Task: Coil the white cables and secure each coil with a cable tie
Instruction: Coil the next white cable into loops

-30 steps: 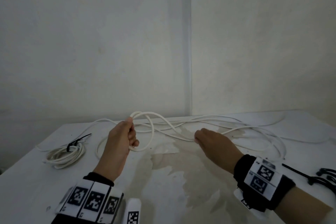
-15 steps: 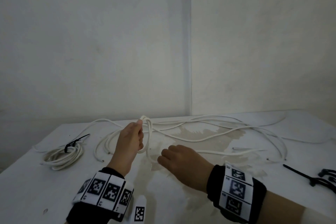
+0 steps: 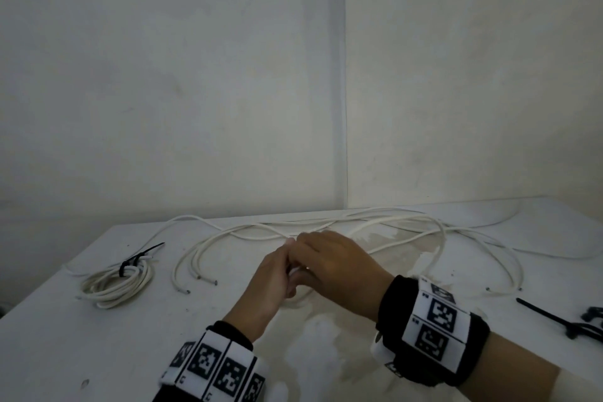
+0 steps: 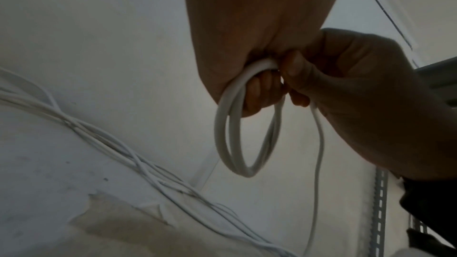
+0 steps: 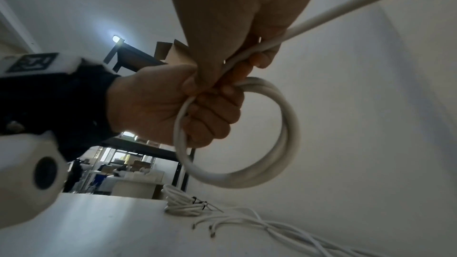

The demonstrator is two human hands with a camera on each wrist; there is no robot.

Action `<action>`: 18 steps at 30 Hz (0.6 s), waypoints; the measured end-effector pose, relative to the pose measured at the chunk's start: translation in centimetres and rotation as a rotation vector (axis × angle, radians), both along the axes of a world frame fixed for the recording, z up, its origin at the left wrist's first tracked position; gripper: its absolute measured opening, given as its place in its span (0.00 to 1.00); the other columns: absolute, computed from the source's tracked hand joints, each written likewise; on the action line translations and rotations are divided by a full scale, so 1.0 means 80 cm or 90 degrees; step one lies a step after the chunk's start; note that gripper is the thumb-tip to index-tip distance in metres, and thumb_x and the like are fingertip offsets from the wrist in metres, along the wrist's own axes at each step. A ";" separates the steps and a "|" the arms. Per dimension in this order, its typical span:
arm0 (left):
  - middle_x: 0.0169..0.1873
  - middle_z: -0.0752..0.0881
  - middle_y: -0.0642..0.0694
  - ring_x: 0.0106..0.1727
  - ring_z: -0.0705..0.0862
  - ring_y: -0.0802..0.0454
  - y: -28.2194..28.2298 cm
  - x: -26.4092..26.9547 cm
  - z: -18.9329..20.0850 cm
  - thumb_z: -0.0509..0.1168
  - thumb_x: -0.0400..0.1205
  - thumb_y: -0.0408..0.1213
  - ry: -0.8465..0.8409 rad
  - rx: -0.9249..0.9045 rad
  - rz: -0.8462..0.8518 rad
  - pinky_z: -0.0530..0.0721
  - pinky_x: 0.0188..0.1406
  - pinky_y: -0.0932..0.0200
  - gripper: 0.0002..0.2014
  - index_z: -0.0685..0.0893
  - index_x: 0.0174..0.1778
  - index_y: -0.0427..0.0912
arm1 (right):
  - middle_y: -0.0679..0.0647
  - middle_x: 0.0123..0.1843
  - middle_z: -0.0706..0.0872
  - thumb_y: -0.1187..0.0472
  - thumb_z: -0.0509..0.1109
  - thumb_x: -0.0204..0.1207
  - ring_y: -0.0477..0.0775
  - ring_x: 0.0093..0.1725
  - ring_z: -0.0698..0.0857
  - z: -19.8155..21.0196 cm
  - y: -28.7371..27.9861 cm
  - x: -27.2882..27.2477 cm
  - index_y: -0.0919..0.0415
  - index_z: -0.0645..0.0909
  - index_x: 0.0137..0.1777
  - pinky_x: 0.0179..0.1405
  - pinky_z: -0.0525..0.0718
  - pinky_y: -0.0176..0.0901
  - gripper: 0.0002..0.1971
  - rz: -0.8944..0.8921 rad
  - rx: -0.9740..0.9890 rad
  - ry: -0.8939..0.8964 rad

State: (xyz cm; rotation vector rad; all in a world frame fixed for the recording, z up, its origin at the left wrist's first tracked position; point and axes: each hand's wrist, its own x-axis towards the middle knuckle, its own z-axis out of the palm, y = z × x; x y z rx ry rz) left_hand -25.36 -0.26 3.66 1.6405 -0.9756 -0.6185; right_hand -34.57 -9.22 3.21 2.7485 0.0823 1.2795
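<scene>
Two cable loops inside left-hand fingers

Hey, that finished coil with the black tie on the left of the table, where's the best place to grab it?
Grip the tied coil at the black cable tie, coming from above. It lies flat, and the tie bunches every loop there, so one pinch should catch them all. The left hand is nearer but holds the new coil.

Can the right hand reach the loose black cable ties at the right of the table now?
Probably not yet: the right hand grips the white cable beside the coil in the left hand. The path to the black cable ties looks free once it lets go.
</scene>
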 end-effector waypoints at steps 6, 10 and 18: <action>0.15 0.67 0.54 0.17 0.61 0.59 0.000 0.000 0.014 0.46 0.87 0.48 0.118 0.009 -0.094 0.61 0.19 0.67 0.25 0.70 0.24 0.43 | 0.58 0.33 0.83 0.55 0.62 0.74 0.54 0.29 0.79 0.017 -0.023 -0.015 0.66 0.84 0.39 0.33 0.71 0.39 0.15 -0.010 0.130 0.021; 0.16 0.64 0.54 0.19 0.59 0.58 0.003 0.002 0.018 0.50 0.85 0.49 0.144 0.018 -0.126 0.58 0.20 0.66 0.22 0.71 0.29 0.42 | 0.57 0.34 0.88 0.48 0.58 0.78 0.48 0.36 0.75 0.020 -0.027 -0.017 0.64 0.87 0.42 0.37 0.66 0.36 0.21 0.000 0.190 0.089; 0.18 0.60 0.55 0.19 0.55 0.59 0.011 0.007 0.027 0.53 0.85 0.45 0.167 0.007 -0.141 0.56 0.16 0.68 0.19 0.68 0.28 0.43 | 0.58 0.44 0.89 0.58 0.61 0.82 0.51 0.43 0.83 0.035 -0.026 -0.019 0.63 0.85 0.55 0.42 0.75 0.32 0.13 -0.007 0.422 0.181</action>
